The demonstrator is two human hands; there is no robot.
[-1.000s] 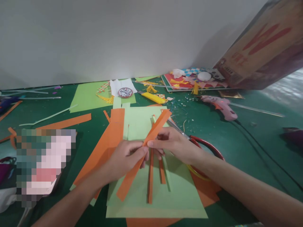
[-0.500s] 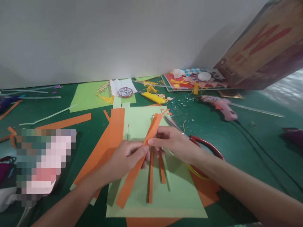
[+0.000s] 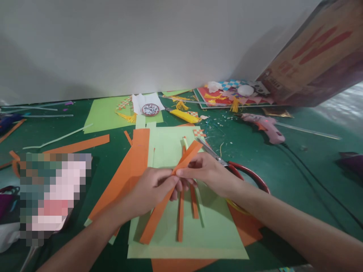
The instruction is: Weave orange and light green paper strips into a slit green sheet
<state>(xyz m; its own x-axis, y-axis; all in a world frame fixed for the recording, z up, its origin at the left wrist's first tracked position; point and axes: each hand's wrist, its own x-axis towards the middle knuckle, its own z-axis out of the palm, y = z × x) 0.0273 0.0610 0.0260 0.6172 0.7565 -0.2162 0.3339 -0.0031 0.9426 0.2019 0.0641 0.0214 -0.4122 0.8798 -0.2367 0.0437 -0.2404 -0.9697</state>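
Note:
Both hands pinch one long orange paper strip (image 3: pixel 157 218) near its middle, above a sheet of light green paper (image 3: pixel 218 226). My left hand (image 3: pixel 159 189) grips it from the left with the thumb on top. My right hand (image 3: pixel 210 172) closes on it from the right, thumb pressed near the other thumb. The strip slants from lower left to upper right and looks bent at the fingers. Under the hands, narrower orange strips (image 3: pixel 180 223) and a thin green strip (image 3: pixel 200 209) lie on the sheet, their middles partly hidden. Red-handled scissors (image 3: pixel 249 174) rest beside my right wrist.
Larger orange paper (image 3: pixel 124 170) lies to the left, near a blurred-out phone-like object (image 3: pixel 56 196). Behind are a yellow box cutter (image 3: pixel 184 116) and a round patterned piece (image 3: pixel 150 110). A pink glue gun (image 3: pixel 263 126) with its cord and a paper bag (image 3: pixel 314 56) stand right.
The upper end of the orange strip has swung to the right and now bends more at the fingers. Both hands keep their pinch in nearly the same place.

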